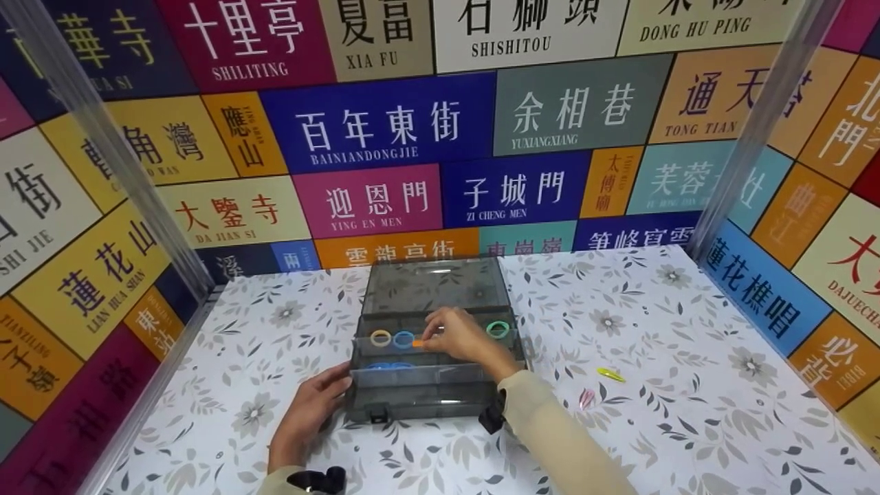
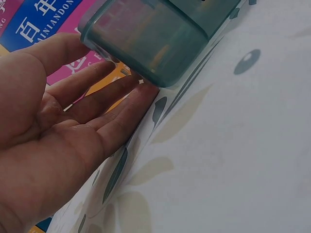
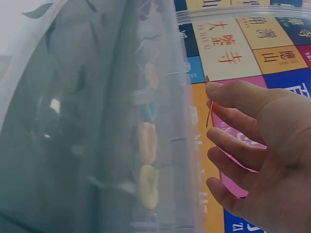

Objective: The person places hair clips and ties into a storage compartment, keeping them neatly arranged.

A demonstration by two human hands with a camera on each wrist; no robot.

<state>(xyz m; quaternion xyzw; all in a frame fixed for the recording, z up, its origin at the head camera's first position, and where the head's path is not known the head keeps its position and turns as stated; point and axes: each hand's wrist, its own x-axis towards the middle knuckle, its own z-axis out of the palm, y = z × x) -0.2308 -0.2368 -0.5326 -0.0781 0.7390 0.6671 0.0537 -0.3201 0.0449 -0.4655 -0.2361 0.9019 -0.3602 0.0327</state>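
Observation:
An open, see-through dark grey organizer box [image 1: 433, 405] holds a clear compartment tray [image 1: 419, 375]. My right hand [image 1: 457, 337] is above the tray and pinches a small, thin orange clip [image 3: 209, 114] between thumb and index finger. Loosely straight, the fingers of my left hand [image 2: 73, 111] touch the box's left side. In the back of the box lie a yellow ring-shaped hair tie [image 1: 380, 332], a blue one [image 1: 397, 335] and a green one [image 1: 505, 326]. Blue items [image 1: 390, 366] sit in a front compartment. The right hand hides part of the tray.
A yellow hair clip [image 1: 610, 375] and a pink clip [image 1: 586, 399] lie on the flower-patterned table [image 1: 674, 419] right of the box. The raised lid [image 1: 436, 285] leans back at the rear. Signboard-covered walls [image 1: 378, 124] stand behind and at both sides.

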